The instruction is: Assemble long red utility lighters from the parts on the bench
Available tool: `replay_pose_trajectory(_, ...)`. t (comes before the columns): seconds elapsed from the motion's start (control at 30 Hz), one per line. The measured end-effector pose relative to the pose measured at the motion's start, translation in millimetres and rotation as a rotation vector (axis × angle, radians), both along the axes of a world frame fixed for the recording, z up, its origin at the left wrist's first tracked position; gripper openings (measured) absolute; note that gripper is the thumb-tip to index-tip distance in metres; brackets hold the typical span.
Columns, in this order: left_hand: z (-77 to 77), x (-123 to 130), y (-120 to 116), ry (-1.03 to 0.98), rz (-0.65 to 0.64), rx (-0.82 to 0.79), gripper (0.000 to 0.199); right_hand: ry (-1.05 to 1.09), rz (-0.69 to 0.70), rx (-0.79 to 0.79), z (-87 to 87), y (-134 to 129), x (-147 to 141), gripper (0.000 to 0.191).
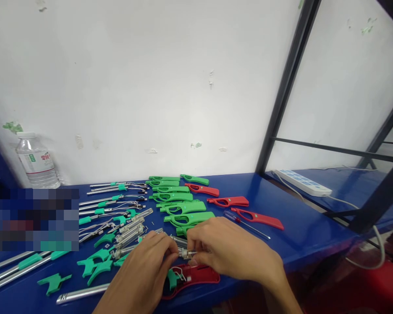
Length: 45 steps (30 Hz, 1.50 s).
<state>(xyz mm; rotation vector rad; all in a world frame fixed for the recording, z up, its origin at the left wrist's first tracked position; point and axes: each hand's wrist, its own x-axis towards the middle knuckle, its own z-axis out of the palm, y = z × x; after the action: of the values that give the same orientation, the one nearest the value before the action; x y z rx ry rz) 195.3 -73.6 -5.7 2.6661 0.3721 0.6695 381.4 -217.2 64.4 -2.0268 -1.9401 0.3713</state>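
Pinching a small metal-tipped cartridge (184, 253) between the fingers of the left hand (150, 259) and right hand (227, 244), right by a glossy red plastic casing (205, 276). Teal trigger (173, 279) and bent wire (182, 274) are already in there, cartridge's not. Plenty left, I'd guess: smooth green loop-ended shells (199, 216) sprawl across the blue surface (301, 231).

The hands (227, 248) partly hide the red casing (205, 275) beneath them.
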Motion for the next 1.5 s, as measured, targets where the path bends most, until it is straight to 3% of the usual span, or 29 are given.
replay_pose_trajectory(0.53, -5.7, 2, -3, -0.112, 0.003, 0.095, 0.033, -0.039, 0.032, 0.039, -0.4, -3, 1, 0.020)
replay_pose_trajectory(0.7, -0.4, 4, -3, -0.116, -0.010, 0.105, 0.034, -0.011, 0.021, 0.035, 1.1, -3, 1, 0.020)
replay_pose_trajectory(0.93, -5.5, 2, 3, -0.060, 0.049, 0.094, 0.035, 0.018, -0.015, 0.015, 2.0, 3, 5, 0.012)
replay_pose_trajectory(1.07, -10.1, 1, 6, -0.008, -0.001, 0.055, 0.037, 0.020, -0.033, 0.001, 2.5, 4, 5, 0.012)
replay_pose_trajectory(1.5, -5.2, -4, 6, -0.015, 0.082, -0.014, 0.025, -0.021, -0.011, 0.015, 3.9, 1, 2, 0.008)
